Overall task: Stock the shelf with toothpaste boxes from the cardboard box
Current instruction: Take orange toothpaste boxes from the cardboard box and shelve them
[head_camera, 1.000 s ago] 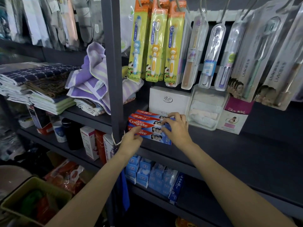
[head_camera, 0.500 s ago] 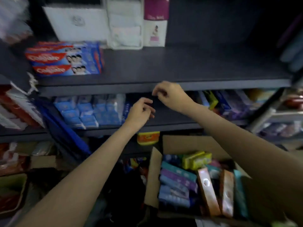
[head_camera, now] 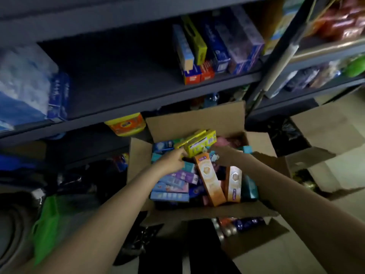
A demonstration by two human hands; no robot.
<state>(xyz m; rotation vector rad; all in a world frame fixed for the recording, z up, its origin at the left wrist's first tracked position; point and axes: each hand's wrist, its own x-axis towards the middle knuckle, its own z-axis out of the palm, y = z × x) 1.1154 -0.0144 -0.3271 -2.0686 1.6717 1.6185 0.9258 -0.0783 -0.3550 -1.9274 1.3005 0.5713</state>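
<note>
Both arms outstretched; left hand (head_camera: pixel 173 160) at yellow boxes (head_camera: pixel 199 143); right hand (head_camera: pixel 225 155) beside

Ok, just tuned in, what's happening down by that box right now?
A person is reaching into the open cardboard box on the floor, which is packed with toothpaste boxes. The left hand grips one end of the yellow toothpaste boxes on top of the pile. The right hand is at their other end; its grip is unclear. The shelf above has free room.
</note>
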